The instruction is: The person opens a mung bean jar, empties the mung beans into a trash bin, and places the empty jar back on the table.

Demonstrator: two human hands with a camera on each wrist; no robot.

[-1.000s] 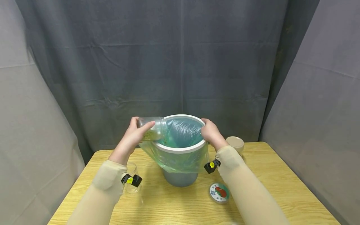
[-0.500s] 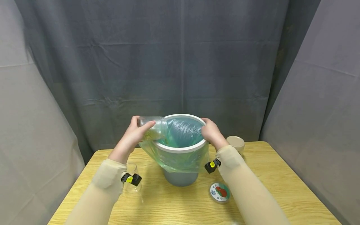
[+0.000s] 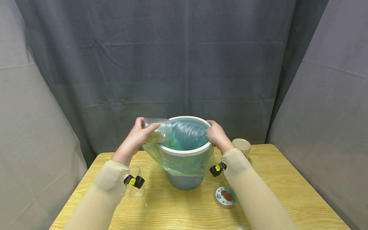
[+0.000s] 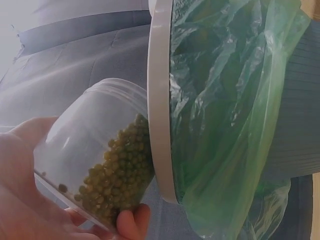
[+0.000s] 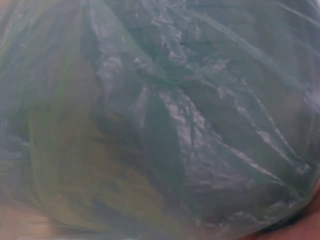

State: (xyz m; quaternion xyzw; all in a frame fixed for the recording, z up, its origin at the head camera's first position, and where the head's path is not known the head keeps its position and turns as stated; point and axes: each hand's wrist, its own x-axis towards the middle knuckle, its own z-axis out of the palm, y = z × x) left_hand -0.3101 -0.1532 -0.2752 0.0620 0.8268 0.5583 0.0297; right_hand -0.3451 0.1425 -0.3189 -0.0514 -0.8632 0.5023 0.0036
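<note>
My left hand [image 3: 136, 135] grips a clear plastic jar [image 4: 95, 135], tipped on its side with its mouth at the bin's rim. Green beans [image 4: 117, 172] lie along the jar's lower side, and a few specks show at its mouth in the head view. A grey trash bin [image 3: 185, 183] stands on the table, with a white rim ring [image 3: 187, 153] and a green plastic bag [image 3: 184, 164] folded over its outside. At the right of the rim, my right hand [image 3: 217, 134] holds the edge with fingers curled over it. Only the bag's side and a bit of skin fill the right wrist view.
A clear glass [image 3: 135, 190] stands on the table [image 3: 166, 214], partly behind my left wrist. A round lid with a tomato picture [image 3: 225, 196] lies by my right forearm. Behind that forearm is a beige-topped container [image 3: 241, 145]. Grey curtains [image 3: 184, 64] hang behind the table.
The jar and left hand have shifted very slightly right and up, and a few beans now show at the jar's mouth. The right hand keeps its place on the rim.
</note>
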